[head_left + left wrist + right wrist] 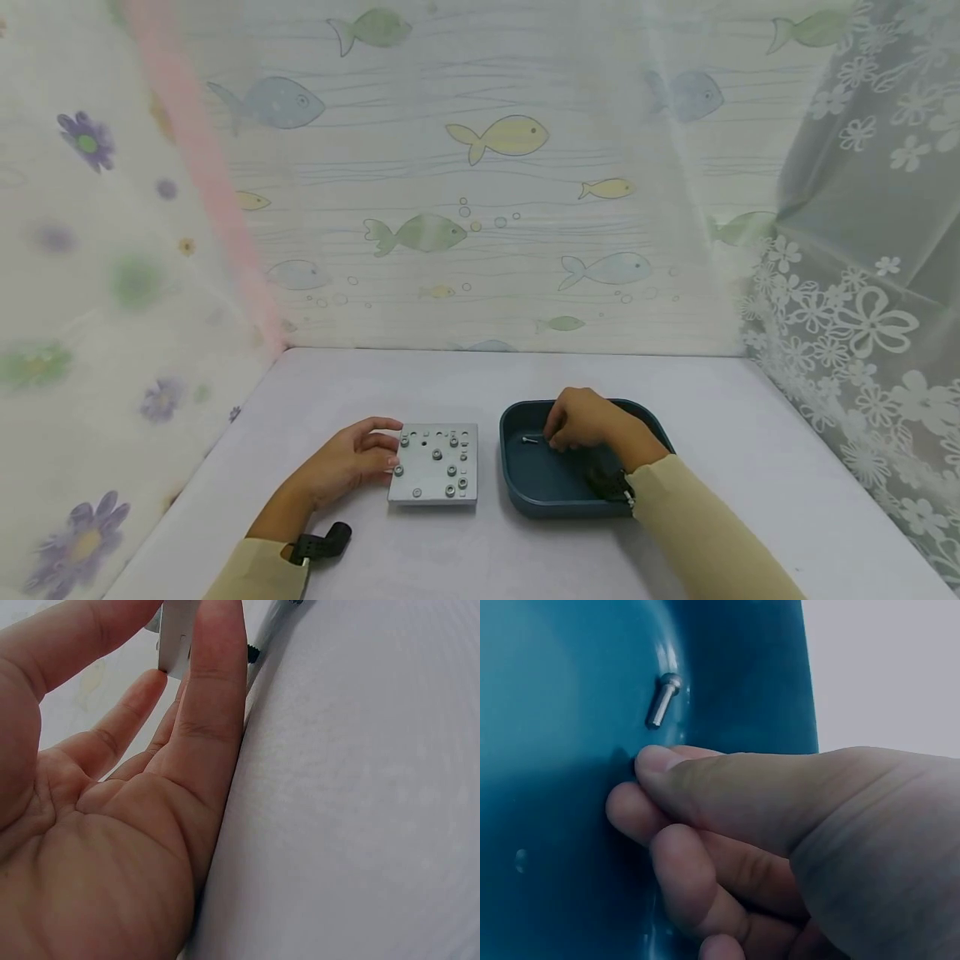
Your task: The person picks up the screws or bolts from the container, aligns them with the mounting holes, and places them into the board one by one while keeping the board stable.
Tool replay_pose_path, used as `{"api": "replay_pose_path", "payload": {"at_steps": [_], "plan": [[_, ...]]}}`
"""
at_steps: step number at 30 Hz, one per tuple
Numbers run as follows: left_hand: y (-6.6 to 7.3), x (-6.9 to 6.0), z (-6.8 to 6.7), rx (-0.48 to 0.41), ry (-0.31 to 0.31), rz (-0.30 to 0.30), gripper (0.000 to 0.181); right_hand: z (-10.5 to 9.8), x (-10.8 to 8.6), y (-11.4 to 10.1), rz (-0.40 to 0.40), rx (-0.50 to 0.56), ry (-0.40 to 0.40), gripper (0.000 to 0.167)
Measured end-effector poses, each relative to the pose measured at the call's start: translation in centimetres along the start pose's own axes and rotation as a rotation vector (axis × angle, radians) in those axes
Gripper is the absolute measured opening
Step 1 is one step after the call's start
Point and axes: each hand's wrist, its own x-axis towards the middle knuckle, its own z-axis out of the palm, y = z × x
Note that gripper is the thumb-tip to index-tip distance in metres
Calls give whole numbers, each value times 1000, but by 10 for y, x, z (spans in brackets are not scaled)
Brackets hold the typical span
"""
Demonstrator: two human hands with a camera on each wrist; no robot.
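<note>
A silver metal plate (431, 479), with several holes and socket-head screws on top, lies flat on the table. Along its left edge rest the fairly straight fingers of my left hand (341, 468); in the left wrist view that hand (112, 825) reaches to the plate's side (175, 634). My right hand (588, 421) is inside the dark blue tray (536, 483). Its fingers are curled, thumb tip against a fingertip, in the right wrist view (780, 840); no object shows between them. Beside these fingertips a loose screw (664, 699) lies in the tray, also seen from the head (530, 439).
The white table (420, 558) carries the plate on the left and the tray to its right, with a narrow gap between them. Behind the table hangs a fish-print curtain (420, 308); flowered fabric (112, 333) is at the left, lace (847, 350) at the right.
</note>
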Motion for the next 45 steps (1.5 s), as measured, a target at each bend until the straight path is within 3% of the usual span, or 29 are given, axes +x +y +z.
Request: {"api": "replay_pose_path", "payload": {"at_steps": [15,27,36,45], "plan": [[1,-1,1,7,10,0,71,4,2,-3,-17,-91,4,13],[8,-13,8,30,40,-11,70,2,-7,-3,-41,-103,-32,14],[14,-17,11,33,52,-24,71,-8,-11,-8,-135,-28,-47,12],[15,-17,10,20,39,-19,71,-12,-11,-12,-234,98,51,6]]}}
